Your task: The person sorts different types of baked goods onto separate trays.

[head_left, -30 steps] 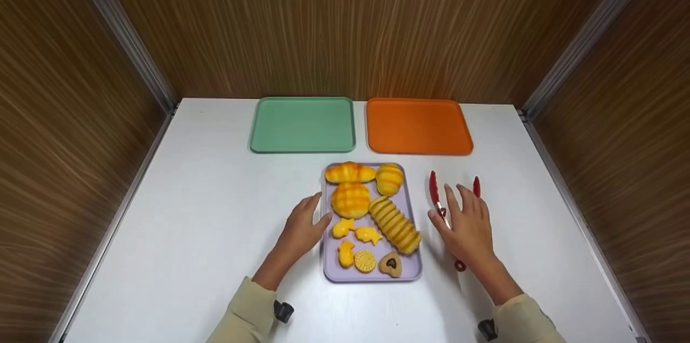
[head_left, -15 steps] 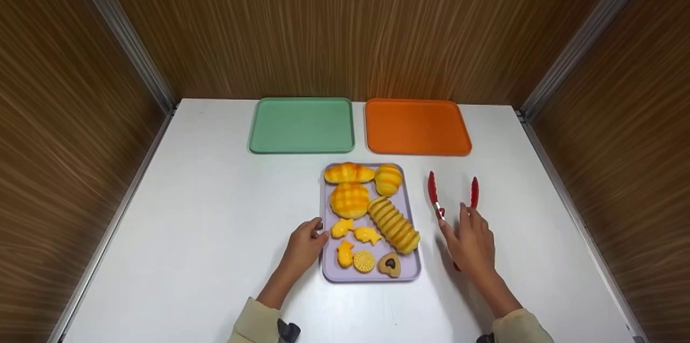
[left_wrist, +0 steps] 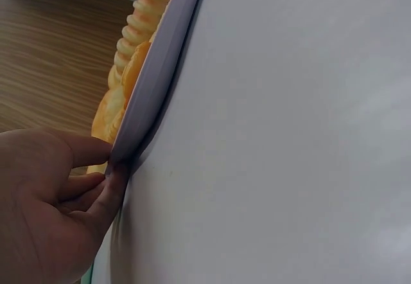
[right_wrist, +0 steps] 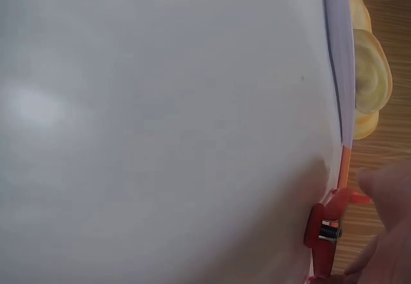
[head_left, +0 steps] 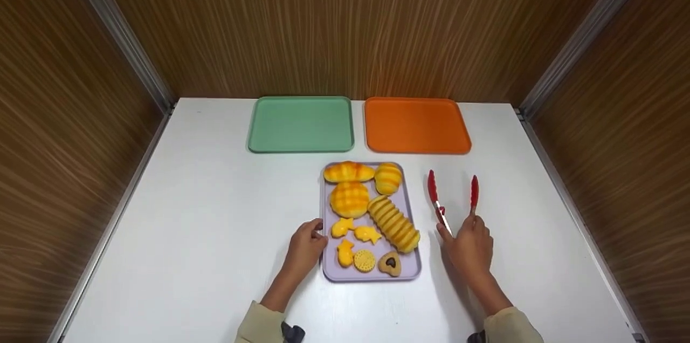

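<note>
Tongs (head_left: 437,205) are just right of the purple tray (head_left: 372,279), arms spread, right hand (head_left: 472,245) clamped on them, left hand (head_left: 304,248) pinching the tray's left rim: squeeze both arms evenly, brace tray without tilting it.

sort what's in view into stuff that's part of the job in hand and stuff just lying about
Likely in the job:
red tongs, held in the right grip
purple tray, edge pinched by the left grip
breads, cookies and fish-shaped pieces on that tray

Apparently just lying about:
green tray, untouched
orange tray, untouched
</note>
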A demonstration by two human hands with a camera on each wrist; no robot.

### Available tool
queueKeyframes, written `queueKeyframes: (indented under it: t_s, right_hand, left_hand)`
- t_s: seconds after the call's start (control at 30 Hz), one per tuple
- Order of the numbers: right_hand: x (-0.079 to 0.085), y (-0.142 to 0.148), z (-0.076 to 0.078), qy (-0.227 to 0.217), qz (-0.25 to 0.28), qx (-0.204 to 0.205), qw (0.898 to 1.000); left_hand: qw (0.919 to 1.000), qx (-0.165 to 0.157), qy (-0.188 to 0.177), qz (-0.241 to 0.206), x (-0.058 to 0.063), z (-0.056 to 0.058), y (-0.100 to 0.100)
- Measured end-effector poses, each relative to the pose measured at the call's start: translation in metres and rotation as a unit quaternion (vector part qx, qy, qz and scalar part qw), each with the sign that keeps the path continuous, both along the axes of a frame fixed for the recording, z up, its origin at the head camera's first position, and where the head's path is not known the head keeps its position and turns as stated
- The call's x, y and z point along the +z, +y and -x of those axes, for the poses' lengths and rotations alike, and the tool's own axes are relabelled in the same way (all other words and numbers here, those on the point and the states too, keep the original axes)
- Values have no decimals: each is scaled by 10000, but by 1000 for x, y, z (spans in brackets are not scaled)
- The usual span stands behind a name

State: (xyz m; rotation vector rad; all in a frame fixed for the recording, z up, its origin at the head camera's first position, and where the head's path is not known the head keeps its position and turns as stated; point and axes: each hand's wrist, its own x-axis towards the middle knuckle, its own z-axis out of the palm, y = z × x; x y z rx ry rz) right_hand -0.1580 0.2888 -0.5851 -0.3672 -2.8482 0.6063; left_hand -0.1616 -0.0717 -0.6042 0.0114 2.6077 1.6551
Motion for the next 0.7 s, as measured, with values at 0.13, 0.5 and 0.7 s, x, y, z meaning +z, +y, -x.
queueKeyframes:
  t_s: [0.13,0.5,0.7]
  right_hand:
    - [-2,1,1,134,-62,-35,9999]
    - [-8,4,1,515,-62,-56,9986]
    - [-7,5,2,522,65,-72,9986]
  left_hand:
    - [10000,6,26,-40,0,-1,0]
    - [9996,-16,212,-158,-1,-3,-1]
    - [9997,-9,152,-178,-2,-3,-1]
